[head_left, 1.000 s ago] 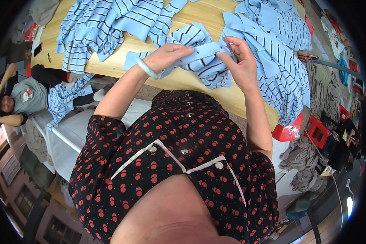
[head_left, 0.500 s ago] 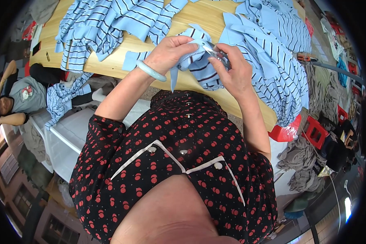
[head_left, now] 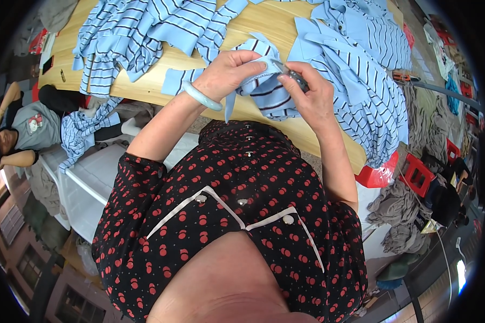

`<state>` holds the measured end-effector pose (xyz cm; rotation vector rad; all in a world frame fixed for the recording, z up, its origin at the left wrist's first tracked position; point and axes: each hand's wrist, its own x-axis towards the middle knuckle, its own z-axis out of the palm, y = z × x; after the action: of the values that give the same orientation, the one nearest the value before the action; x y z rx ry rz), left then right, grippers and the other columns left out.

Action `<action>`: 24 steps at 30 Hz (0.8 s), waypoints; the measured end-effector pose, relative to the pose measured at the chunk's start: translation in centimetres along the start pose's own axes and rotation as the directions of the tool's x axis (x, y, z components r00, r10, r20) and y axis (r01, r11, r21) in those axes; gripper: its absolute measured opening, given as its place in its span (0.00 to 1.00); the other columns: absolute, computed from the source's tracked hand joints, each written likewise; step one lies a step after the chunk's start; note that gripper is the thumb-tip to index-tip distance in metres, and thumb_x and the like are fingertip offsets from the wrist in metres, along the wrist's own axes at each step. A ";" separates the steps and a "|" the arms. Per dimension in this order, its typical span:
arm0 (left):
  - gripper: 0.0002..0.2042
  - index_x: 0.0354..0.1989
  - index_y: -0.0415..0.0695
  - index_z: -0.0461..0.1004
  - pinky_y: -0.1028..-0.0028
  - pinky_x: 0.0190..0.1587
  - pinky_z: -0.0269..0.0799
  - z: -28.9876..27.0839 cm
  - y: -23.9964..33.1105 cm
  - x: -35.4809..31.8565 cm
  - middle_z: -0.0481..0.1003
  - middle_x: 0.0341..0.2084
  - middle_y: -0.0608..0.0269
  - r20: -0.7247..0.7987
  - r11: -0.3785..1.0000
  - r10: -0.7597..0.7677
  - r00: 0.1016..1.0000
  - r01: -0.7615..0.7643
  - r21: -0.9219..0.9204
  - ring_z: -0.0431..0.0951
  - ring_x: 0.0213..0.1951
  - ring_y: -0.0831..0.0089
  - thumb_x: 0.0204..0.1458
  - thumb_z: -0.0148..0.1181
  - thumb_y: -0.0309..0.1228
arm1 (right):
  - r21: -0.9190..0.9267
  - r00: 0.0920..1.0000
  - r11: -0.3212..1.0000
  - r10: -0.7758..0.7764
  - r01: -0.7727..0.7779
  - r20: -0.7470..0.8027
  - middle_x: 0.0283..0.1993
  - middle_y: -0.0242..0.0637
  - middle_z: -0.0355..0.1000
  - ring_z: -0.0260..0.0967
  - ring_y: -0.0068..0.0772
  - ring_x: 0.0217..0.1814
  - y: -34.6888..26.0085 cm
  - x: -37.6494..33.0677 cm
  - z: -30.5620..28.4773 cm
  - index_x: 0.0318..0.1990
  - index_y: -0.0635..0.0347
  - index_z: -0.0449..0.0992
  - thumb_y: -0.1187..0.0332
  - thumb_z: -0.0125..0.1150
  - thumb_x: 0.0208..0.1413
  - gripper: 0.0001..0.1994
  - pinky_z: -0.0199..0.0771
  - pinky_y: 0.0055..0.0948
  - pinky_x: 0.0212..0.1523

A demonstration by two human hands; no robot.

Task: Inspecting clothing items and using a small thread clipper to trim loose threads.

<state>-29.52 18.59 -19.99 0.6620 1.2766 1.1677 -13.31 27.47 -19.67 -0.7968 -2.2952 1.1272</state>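
My left hand (head_left: 233, 74) pinches the edge of a light blue knit garment (head_left: 275, 98) with dark and white stripes, thumb on top of the plain blue band. A pale jade-coloured bangle (head_left: 201, 96) circles that wrist. In my right hand (head_left: 313, 97) is a small pair of dark-handled thread snips (head_left: 298, 81), held between thumb and fingers. Their blade tips meet the band close to my left thumb. The garment hangs in folds below both hands, over the front edge of the wooden table (head_left: 188, 89).
Striped blue garments lie piled at the left (head_left: 121, 46) and right (head_left: 355, 75) of the table. A phone (head_left: 48, 64) rests at its far left. Left of me, a person (head_left: 35, 126) sits by a white plastic frame (head_left: 81, 188). Red stools (head_left: 416, 175) and grey garments (head_left: 396, 207) are at right.
My left hand has shifted slightly down and right along with the band. The snips' blades, plainly visible and spread before, now look closer together at the fabric.
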 end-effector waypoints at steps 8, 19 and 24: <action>0.09 0.31 0.40 0.72 0.86 0.28 0.59 -0.4 -0.5 0.8 0.69 0.22 0.75 0.168 0.998 -0.033 0.985 0.024 0.054 0.64 0.26 0.89 0.49 0.50 0.33 | 0.142 0.977 0.975 0.149 -0.172 0.155 0.35 0.30 0.68 0.64 0.17 0.31 -0.6 0.2 -0.3 0.42 0.60 0.67 0.71 0.60 0.42 0.17 0.63 0.17 0.30; 0.10 0.34 0.38 0.71 0.84 0.30 0.60 1.0 -1.3 1.1 0.69 0.24 0.74 0.227 0.995 0.049 0.973 -0.069 0.078 0.63 0.27 0.87 0.48 0.51 0.32 | 0.390 0.975 0.901 0.220 -0.191 -0.031 0.36 0.32 0.67 0.62 0.17 0.38 2.1 -0.7 -2.6 0.39 0.64 0.65 0.77 0.58 0.43 0.14 0.62 0.16 0.38; 0.10 0.35 0.38 0.70 0.85 0.28 0.61 4.6 1.0 -0.1 0.69 0.24 0.75 0.141 0.999 0.029 0.990 -0.032 0.020 0.63 0.26 0.88 0.49 0.50 0.31 | 0.477 0.974 0.862 0.222 -0.172 -0.049 0.42 0.34 0.64 0.61 0.21 0.45 1.5 -1.7 -4.9 0.41 0.66 0.63 0.80 0.57 0.43 0.16 0.60 0.19 0.47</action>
<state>-25.49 19.81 -17.97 0.7692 1.1654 1.1137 -8.60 29.78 -18.41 -0.8781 -1.7671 1.6132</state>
